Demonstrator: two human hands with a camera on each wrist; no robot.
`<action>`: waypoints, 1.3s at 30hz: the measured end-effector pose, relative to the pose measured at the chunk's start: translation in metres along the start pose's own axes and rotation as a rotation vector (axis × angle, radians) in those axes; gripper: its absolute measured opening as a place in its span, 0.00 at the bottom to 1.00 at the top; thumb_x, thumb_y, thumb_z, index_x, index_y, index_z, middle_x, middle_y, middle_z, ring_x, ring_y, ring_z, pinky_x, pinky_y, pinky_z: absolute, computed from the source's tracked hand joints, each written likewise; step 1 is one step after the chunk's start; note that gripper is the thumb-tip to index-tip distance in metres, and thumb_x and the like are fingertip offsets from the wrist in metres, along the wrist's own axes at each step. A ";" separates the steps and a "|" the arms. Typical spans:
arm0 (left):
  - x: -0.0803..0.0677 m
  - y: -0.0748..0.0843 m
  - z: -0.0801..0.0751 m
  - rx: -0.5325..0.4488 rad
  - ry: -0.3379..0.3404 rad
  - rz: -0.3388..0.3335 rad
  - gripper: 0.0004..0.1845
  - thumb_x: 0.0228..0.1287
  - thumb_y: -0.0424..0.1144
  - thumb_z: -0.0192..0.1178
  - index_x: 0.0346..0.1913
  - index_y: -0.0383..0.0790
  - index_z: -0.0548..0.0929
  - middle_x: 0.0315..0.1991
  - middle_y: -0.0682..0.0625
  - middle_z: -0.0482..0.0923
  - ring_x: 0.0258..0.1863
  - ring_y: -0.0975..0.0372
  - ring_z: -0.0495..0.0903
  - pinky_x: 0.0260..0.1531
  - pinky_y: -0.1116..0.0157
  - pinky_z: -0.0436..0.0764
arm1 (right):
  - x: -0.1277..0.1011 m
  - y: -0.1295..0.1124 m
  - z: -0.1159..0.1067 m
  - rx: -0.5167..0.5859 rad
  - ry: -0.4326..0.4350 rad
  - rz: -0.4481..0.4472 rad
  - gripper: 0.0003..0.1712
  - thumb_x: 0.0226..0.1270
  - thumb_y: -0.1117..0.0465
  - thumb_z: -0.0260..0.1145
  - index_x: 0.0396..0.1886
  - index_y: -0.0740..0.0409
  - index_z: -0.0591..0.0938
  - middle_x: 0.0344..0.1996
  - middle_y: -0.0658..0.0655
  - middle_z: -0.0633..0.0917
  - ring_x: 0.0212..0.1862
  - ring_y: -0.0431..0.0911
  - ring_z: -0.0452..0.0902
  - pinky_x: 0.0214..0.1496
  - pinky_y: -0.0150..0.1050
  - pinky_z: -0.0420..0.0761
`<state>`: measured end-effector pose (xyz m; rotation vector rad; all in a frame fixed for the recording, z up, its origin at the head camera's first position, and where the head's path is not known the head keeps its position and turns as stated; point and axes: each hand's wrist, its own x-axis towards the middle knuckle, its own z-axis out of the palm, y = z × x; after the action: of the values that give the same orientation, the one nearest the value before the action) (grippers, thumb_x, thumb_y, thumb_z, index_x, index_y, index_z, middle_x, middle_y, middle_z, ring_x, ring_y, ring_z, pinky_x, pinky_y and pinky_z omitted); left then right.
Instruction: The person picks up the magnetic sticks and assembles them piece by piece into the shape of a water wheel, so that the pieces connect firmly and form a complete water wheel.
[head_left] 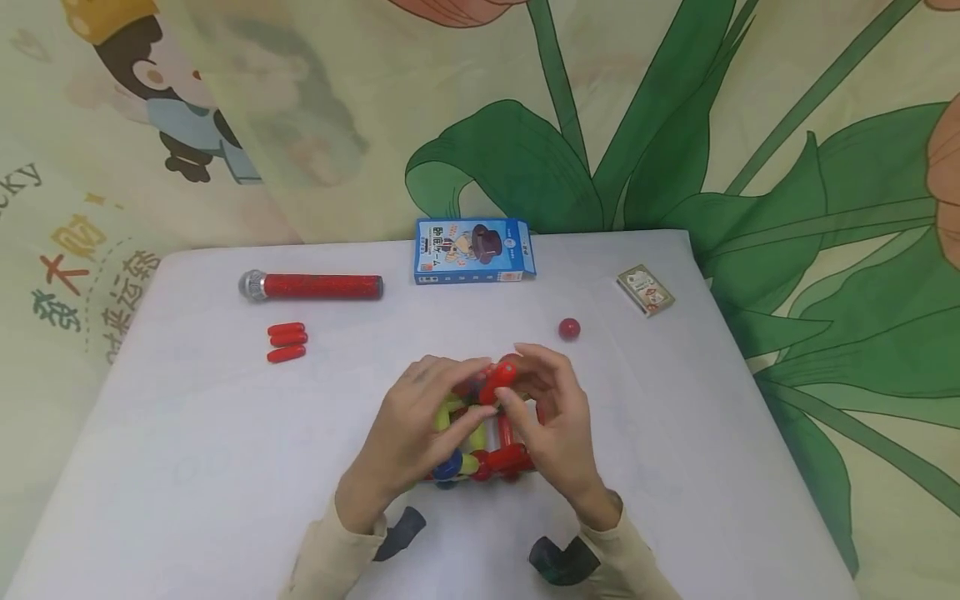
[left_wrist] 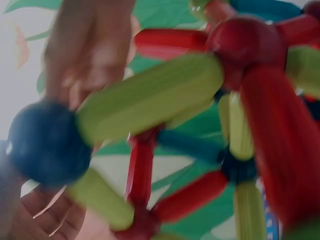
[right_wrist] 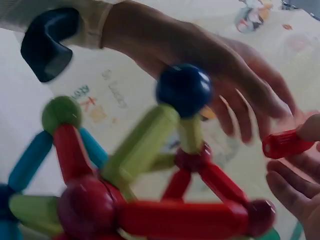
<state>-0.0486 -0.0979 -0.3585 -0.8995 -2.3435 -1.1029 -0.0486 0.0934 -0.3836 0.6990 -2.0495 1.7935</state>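
Observation:
A frame built of magnetic rods and balls (head_left: 504, 458) stands between the hands, in red, yellow-green and blue; the wrist views show it close. My right hand (head_left: 553, 417) pinches a short red magnetic rod (head_left: 498, 383) between thumb and fingers above the frame. Opposite it, my left hand (head_left: 416, 412) reaches over the frame's left side, its fingers extended towards that rod. In the right wrist view, the left hand (right_wrist: 210, 60) hovers behind a blue ball (right_wrist: 184, 90), fingertips close to the red rod (right_wrist: 287, 144); whether they touch is unclear.
Three red rods (head_left: 287, 340) lie at the left, below a red tube with a silver end (head_left: 322, 287). A red ball (head_left: 569, 329) lies beyond the right hand. Farther back are a blue box (head_left: 472, 252) and a small card box (head_left: 646, 290).

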 end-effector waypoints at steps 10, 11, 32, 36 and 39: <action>-0.049 -0.080 -0.043 0.181 0.251 -0.376 0.23 0.56 0.28 0.67 0.56 0.36 0.77 0.44 0.44 0.82 0.45 0.56 0.80 0.49 0.80 0.69 | -0.015 0.017 -0.026 0.080 -0.082 0.421 0.31 0.63 0.73 0.63 0.63 0.65 0.62 0.33 0.61 0.77 0.23 0.42 0.79 0.28 0.34 0.83; -0.054 -0.088 -0.044 0.193 0.257 -0.411 0.22 0.57 0.28 0.66 0.56 0.36 0.78 0.43 0.43 0.83 0.44 0.56 0.80 0.48 0.79 0.70 | -0.015 0.018 -0.026 0.082 -0.097 0.437 0.31 0.63 0.72 0.63 0.63 0.64 0.61 0.33 0.62 0.76 0.23 0.43 0.79 0.29 0.34 0.83; -0.105 -0.125 -0.042 0.227 0.173 -0.694 0.16 0.64 0.33 0.62 0.54 0.36 0.77 0.38 0.43 0.83 0.41 0.54 0.81 0.44 0.82 0.69 | -0.012 0.026 -0.025 0.029 -0.110 0.406 0.25 0.67 0.70 0.60 0.62 0.62 0.66 0.29 0.60 0.79 0.19 0.47 0.74 0.21 0.32 0.77; -0.105 -0.124 -0.039 0.215 0.155 -0.723 0.15 0.65 0.33 0.61 0.54 0.36 0.77 0.39 0.43 0.83 0.42 0.54 0.81 0.45 0.73 0.75 | -0.014 0.030 -0.031 0.016 -0.070 0.399 0.21 0.68 0.70 0.58 0.60 0.62 0.69 0.28 0.63 0.79 0.20 0.48 0.75 0.24 0.35 0.81; -0.105 -0.121 -0.035 0.201 0.136 -0.724 0.15 0.66 0.35 0.60 0.54 0.36 0.77 0.39 0.42 0.83 0.42 0.53 0.81 0.45 0.62 0.79 | -0.014 0.043 -0.041 -0.012 0.005 0.385 0.18 0.69 0.70 0.57 0.57 0.64 0.72 0.29 0.65 0.80 0.22 0.46 0.76 0.25 0.34 0.81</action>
<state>-0.0554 -0.2241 -0.4631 0.1250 -2.6593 -1.0885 -0.0637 0.1396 -0.4204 0.3070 -2.3101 1.9727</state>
